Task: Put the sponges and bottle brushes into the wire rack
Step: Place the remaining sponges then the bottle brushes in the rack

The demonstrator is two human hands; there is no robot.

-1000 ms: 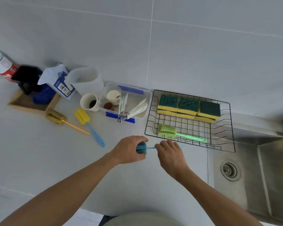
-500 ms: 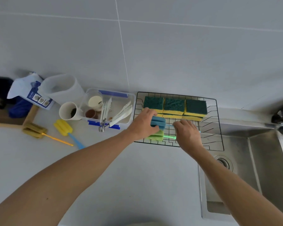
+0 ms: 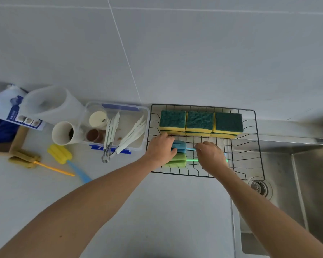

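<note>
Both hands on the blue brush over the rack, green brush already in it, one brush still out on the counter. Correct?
Not quite: the head view shows two brushes still on the counter, the yellow brush and the olive brush. Otherwise right: left hand and right hand hold the blue brush over the wire rack, green brush inside.

Black wire rack at the counter's back edge, beside the sink. Along its back wall, green-and-yellow sponges in three side-by-side stacks, green scouring faces up. Toward the rack's front-left corner, a green bottle brush lying flat, foam head left, thin handle pointing right. Just behind it, a blue bottle brush, foam head gripped by the left hand, thin handle held by the right hand, set parallel over the rack floor. Outside the rack, on the counter's left side, a yellow brush with blue handle and a mustard brush with orange handle, both lying flat.
</note>
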